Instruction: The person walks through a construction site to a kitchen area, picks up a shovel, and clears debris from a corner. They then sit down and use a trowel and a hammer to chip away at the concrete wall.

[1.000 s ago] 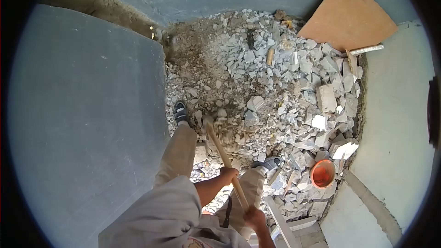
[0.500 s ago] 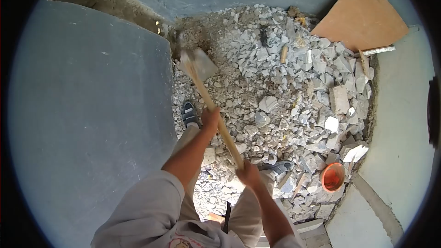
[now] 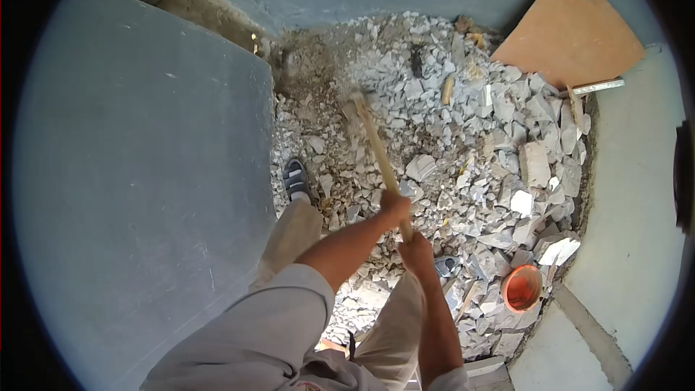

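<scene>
Both my hands grip the wooden handle of a hoe, which slants up and left over broken rubble. My left hand is wrapped round the handle farther up. Close below it, my right hand is closed round the handle's near end. The hoe's head is down at the rubble, edge-on and blurred, so its blade hardly shows. Dark, finer debris lies beyond it to the left.
My sandalled left foot stands on the rubble beside a grey wall. An orange bowl sits at the right among larger chunks. A brown board leans at the far right. A wooden piece lies on the pile.
The hoe has swung to the right and its head has come nearer over the rubble. My left hand has moved right and down, closer to my right hand.
</scene>
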Motion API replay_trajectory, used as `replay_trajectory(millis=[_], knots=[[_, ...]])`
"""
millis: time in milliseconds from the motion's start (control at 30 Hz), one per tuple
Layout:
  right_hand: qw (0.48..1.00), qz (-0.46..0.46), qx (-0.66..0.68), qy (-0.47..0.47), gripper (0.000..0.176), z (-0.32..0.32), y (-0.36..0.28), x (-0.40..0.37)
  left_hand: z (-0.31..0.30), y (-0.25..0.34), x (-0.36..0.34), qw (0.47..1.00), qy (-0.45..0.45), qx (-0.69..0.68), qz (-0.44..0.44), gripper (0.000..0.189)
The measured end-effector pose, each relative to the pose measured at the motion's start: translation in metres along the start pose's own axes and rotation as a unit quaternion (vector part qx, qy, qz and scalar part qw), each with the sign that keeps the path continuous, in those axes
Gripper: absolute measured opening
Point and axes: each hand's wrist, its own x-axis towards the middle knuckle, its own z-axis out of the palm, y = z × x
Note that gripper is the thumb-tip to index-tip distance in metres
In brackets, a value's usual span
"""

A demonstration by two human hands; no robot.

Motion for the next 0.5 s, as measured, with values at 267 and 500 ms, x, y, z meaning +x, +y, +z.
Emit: replay_trajectory(millis=[267,500], knots=[[0.996,-0.026,-0.073,0.051,0.018,-0.141,0.083,-0.157,0.035,0.018,-0.162,0.932,-0.259,-0.231,-0.105,0.027],[0.958,0.168,-0.209,0.104,0.022,-0.157,0.204,-0.313,0.047,-0.027,-0.147,0.874,-0.341,-0.268,-0.220,0.017]])
